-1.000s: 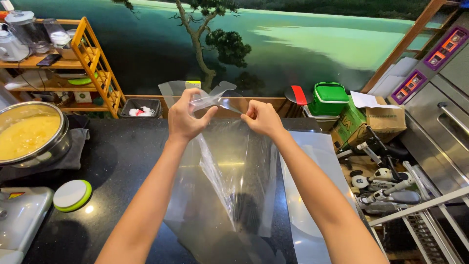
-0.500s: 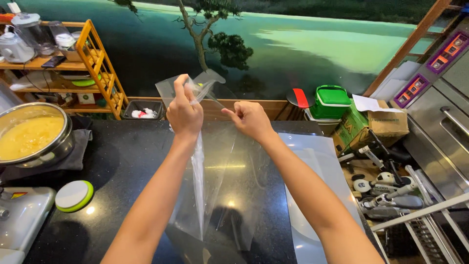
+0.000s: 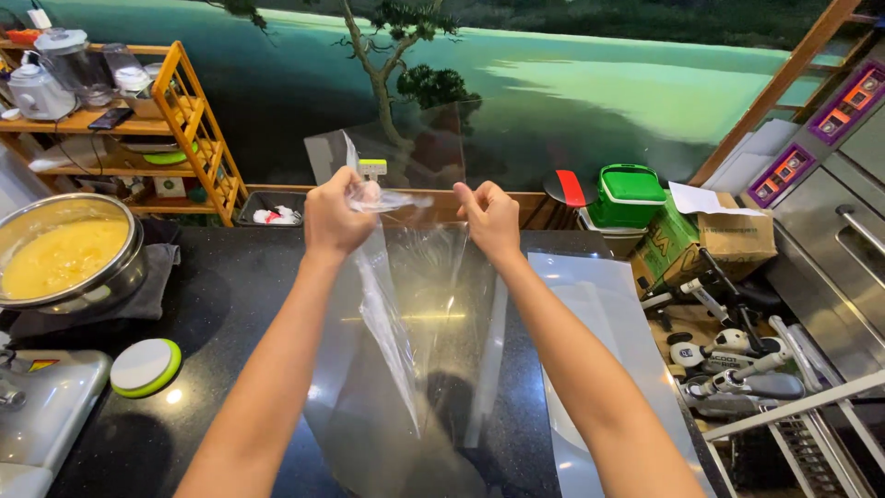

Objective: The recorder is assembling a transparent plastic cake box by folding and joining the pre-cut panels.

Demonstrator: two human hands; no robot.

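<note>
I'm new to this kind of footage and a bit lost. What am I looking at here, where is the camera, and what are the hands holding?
There is no machine here: the camera sits on a person's head and looks down, so the two bare arms reaching forward are that person's own. The left hand and the right hand each pinch the top edge of a clear plastic bag, holding it up so it hangs above a dark countertop. More clear plastic sheets lie flat on the counter to the right. On the left stand a metal bowl of yellow batter, a round white lid with a green rim and part of a white appliance. Behind are a wooden shelf and a green basket.
</note>
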